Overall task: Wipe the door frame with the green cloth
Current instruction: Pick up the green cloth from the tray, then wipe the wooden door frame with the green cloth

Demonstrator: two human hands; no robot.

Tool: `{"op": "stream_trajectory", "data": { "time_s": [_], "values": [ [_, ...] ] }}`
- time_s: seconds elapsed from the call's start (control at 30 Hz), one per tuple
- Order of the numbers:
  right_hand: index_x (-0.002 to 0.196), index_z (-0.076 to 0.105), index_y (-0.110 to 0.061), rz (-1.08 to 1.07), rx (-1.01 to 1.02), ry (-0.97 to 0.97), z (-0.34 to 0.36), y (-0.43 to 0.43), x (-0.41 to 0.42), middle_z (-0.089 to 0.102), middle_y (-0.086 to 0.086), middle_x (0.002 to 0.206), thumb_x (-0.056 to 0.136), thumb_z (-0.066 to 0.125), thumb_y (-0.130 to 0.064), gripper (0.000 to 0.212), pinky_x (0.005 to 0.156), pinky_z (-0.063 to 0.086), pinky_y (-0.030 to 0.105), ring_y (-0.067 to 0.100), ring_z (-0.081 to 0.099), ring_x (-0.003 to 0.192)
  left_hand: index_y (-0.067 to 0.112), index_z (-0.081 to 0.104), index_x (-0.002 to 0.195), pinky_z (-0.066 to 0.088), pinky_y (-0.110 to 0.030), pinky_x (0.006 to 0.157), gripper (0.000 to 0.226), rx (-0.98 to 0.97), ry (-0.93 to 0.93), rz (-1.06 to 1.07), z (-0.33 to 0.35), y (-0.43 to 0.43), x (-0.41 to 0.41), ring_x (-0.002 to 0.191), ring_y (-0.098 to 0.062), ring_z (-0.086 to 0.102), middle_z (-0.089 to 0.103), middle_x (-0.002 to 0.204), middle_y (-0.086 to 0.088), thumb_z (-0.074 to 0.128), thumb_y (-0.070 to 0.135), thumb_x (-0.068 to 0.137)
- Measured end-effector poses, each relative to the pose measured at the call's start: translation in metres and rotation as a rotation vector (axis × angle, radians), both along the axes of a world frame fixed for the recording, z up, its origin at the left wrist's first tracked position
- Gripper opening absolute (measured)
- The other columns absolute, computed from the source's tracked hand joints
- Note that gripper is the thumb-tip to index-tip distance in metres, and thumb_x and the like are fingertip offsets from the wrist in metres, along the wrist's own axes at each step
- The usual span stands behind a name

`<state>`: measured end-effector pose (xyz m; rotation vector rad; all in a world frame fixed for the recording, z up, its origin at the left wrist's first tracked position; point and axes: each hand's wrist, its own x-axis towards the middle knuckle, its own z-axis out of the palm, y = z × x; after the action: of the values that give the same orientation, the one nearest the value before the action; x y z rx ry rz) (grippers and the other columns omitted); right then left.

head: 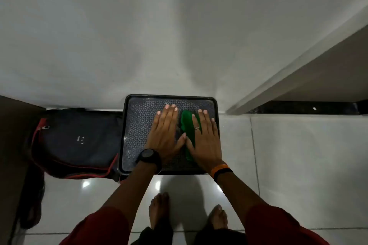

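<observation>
The green cloth (187, 123) lies on a dark patterned stool top (137, 125) against the white wall. My right hand (205, 141) rests flat over the cloth's right part, fingers spread, a ring on one finger. My left hand (165, 131) lies flat on the stool just left of the cloth, thumb touching the cloth's edge. Neither hand grips anything. The door frame (278, 77) runs diagonally at the right, pale, with a dark threshold (302, 107) at its foot.
A dark backpack with red trim (77, 141) lies on the floor left of the stool. A brown panel (14, 145) stands at the far left. My bare feet (159, 211) stand on glossy white tiles below the stool.
</observation>
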<state>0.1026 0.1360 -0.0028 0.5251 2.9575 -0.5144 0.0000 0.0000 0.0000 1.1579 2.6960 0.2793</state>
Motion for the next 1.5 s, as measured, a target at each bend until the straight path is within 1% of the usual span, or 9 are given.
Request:
{"op": "stream_trajectory", "data": {
  "time_s": [0.13,0.27,0.47,0.6,0.7,0.87,1.07,1.3,1.5],
  "values": [
    [0.156,0.043,-0.007,-0.001,0.000,-0.031,-0.037,-0.002,0.002,0.039,0.024,0.163,0.097,0.069,-0.020,0.066,0.120,0.038,0.063,0.041,0.035,0.153,-0.003,0.028,0.158,0.019,-0.051,0.127,0.084,-0.020,-0.043,0.021,-0.042,-0.002,0.005,0.156,-0.036,0.023,0.029,0.166,-0.020,0.037,0.053,0.096],
    [0.130,0.069,-0.003,0.028,-0.004,-0.018,-0.044,0.001,-0.003,0.067,0.026,0.134,0.063,0.096,-0.006,0.073,0.093,0.060,0.061,0.046,0.067,0.120,0.000,0.019,0.161,0.011,-0.047,0.129,0.088,-0.042,-0.098,0.054,-0.062,-0.005,0.007,0.158,-0.032,0.014,0.019,0.170,-0.017,0.026,0.058,0.096],
    [0.148,0.054,-0.004,-0.060,-0.025,0.084,0.031,0.014,-0.007,0.051,0.020,0.155,0.092,0.070,0.000,0.058,0.113,0.046,0.049,0.042,0.050,0.139,-0.005,0.027,0.157,0.018,-0.052,0.127,0.084,0.031,0.020,0.069,0.009,0.009,0.001,0.156,-0.037,0.022,0.026,0.166,-0.023,0.032,0.054,0.099],
    [0.139,0.062,0.000,-0.150,-0.058,0.326,0.143,0.023,-0.004,0.061,0.022,0.144,0.090,0.070,0.008,0.051,0.103,0.055,0.052,0.039,0.060,0.126,0.004,0.006,0.163,-0.001,-0.043,0.131,0.083,0.113,0.098,0.074,0.114,0.022,-0.005,0.160,-0.027,-0.001,0.005,0.172,-0.014,0.027,0.057,0.103],
    [0.148,0.054,-0.016,-0.260,-0.128,0.440,0.238,0.027,-0.001,0.053,0.002,0.152,0.105,0.054,-0.008,0.044,0.115,0.042,0.042,0.009,0.041,0.130,0.009,-0.001,0.163,-0.006,-0.037,0.130,0.083,0.208,0.196,0.075,0.214,0.028,-0.006,0.160,-0.024,-0.004,0.003,0.173,-0.012,0.031,0.057,0.104],
    [0.138,0.064,-0.002,-0.221,-0.008,0.786,0.412,0.038,0.001,0.061,0.021,0.144,0.081,0.078,0.012,0.061,0.100,0.054,0.058,0.036,0.051,0.129,0.009,0.000,0.163,0.000,-0.041,0.130,0.083,0.392,0.375,0.085,0.399,0.044,-0.013,0.160,-0.026,0.000,0.004,0.173,-0.012,0.024,0.060,0.103],
    [0.139,0.060,-0.008,-0.098,0.232,1.246,0.617,0.067,-0.005,0.054,0.010,0.144,0.095,0.054,-0.006,0.045,0.101,0.052,0.052,0.032,0.052,0.128,0.004,0.005,0.162,0.000,-0.040,0.131,0.083,0.655,0.642,0.033,0.621,0.075,-0.022,0.160,-0.029,0.004,0.007,0.172,-0.015,0.023,0.060,0.103],
    [0.135,0.066,-0.003,-0.046,0.455,1.566,0.831,0.109,-0.011,0.063,0.019,0.140,0.088,0.059,0.012,0.050,0.105,0.049,0.051,0.034,0.054,0.126,0.000,0.012,0.162,0.004,-0.043,0.131,0.081,0.852,0.897,-0.061,0.835,0.120,-0.028,0.160,-0.028,0.003,0.009,0.172,-0.016,0.036,0.050,0.104],
    [0.134,0.067,-0.001,-0.117,0.653,1.776,0.957,0.162,0.003,0.064,0.022,0.140,0.085,0.063,0.020,0.054,0.103,0.045,0.051,0.033,0.051,0.124,0.001,0.012,0.162,0.002,-0.042,0.131,0.078,0.852,1.015,-0.117,0.940,0.165,-0.025,0.160,-0.028,0.001,0.008,0.172,-0.015,0.032,0.048,0.104]
  ]
}}
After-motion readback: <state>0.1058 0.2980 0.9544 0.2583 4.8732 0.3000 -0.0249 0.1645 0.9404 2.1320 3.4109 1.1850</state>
